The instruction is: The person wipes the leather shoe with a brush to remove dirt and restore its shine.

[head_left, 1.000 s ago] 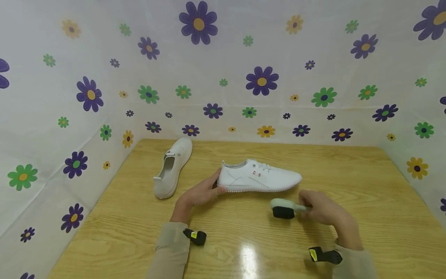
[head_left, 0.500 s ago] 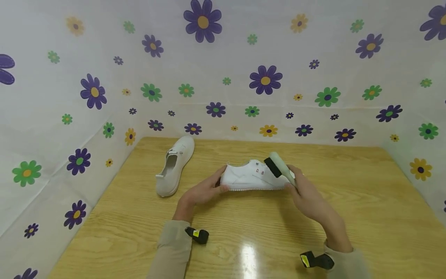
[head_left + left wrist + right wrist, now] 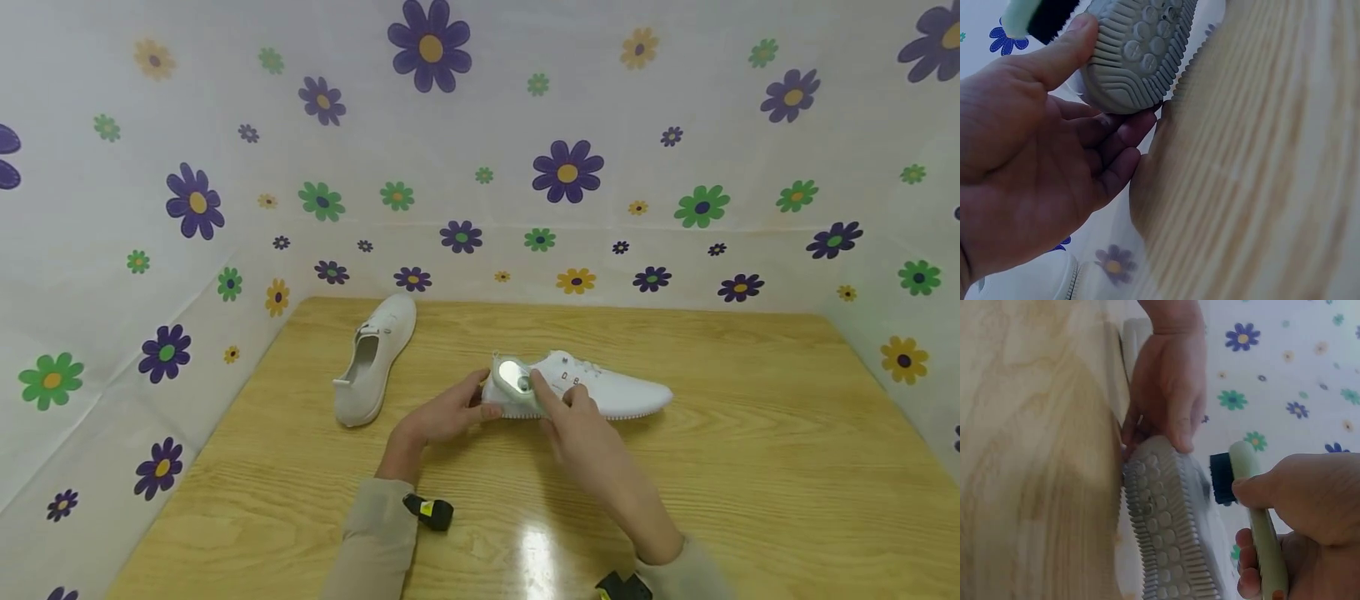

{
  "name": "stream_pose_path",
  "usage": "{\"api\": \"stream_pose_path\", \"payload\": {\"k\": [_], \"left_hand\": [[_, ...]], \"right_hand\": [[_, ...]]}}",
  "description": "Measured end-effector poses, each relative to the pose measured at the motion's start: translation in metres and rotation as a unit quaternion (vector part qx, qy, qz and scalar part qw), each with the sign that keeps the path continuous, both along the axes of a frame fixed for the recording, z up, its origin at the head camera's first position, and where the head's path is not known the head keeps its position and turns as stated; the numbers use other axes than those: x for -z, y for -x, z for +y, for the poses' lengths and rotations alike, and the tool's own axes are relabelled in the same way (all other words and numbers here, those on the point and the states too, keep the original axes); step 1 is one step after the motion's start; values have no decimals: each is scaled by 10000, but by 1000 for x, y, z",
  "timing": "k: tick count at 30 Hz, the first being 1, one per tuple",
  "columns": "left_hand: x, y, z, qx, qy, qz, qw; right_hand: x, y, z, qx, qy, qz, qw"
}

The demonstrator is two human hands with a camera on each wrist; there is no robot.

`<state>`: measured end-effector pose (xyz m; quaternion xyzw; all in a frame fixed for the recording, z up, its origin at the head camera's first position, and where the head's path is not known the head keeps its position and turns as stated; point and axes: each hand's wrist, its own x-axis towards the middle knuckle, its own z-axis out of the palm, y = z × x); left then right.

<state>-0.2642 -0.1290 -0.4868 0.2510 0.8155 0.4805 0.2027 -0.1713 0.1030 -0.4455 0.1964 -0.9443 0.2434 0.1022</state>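
A white lace-up shoe (image 3: 626,394) lies across the middle of the table, toe to the right. My left hand (image 3: 442,414) grips it by the heel, thumb on the near side and fingers underneath. Its grey studded sole (image 3: 1163,531) shows in both wrist views, so the shoe is tilted. My right hand (image 3: 588,437) holds a pale green shoe brush (image 3: 513,377) by the handle, over the heel's side. In the right wrist view the dark bristles (image 3: 1220,478) face the shoe; whether they touch it I cannot tell.
The other white shoe (image 3: 382,358) stands on the wooden table (image 3: 765,467) to the left, toe pointing away. A white flowered sheet (image 3: 480,200) closes off the back and both sides.
My right hand has lifted the brush from the table's near right, passed it over the toe, and brought it left to the heel. My left hand keeps its grip on the shoe.
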Motion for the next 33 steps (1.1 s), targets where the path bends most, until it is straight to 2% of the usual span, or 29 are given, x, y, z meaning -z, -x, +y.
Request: {"api": "stream_pose_path", "payload": {"k": [2,4,11,13,16,18,20,22,24,25,27,29,31,33], "left_hand": [[0,-1,0,31,-1,88,10000],[0,-2,0,76,-1,166,9998],[3,-2,0,92,100,210,9997],[3,-2,0,128,77,215,9997],[3,-1,0,202,-63,178,9996],[3,-1,1,253,-117,166,9995],[3,-1,1,281,-110,198,9993],[2,-1,1,273,2,203,9994],[1,-2,1,270,92,213,9994],[1,-3,1,267,97,222,9993],[0,-4,0,275,86,212,9994],[1,-5,-1,300,31,261,9992],[1,-5,-1,342,-26,320,9989],[2,-5,-1,339,-47,358,9988]], "right_hand": [[4,0,-4,-71,-106,110,9999],[5,0,-5,-10,-121,52,9999],[5,2,-3,824,96,481,9954],[6,1,-5,733,166,545,9957],[5,1,-11,192,245,409,9987],[4,0,-14,7,216,326,9992],[2,1,-14,178,116,388,9990],[0,2,-12,600,40,580,9965],[-1,3,-9,943,143,738,9927],[-2,4,-8,964,252,775,9920],[-3,4,-8,770,423,804,9929],[-2,4,-9,387,550,708,9952],[-1,4,-12,92,459,602,9971],[0,3,-14,-3,285,531,9982]]}}
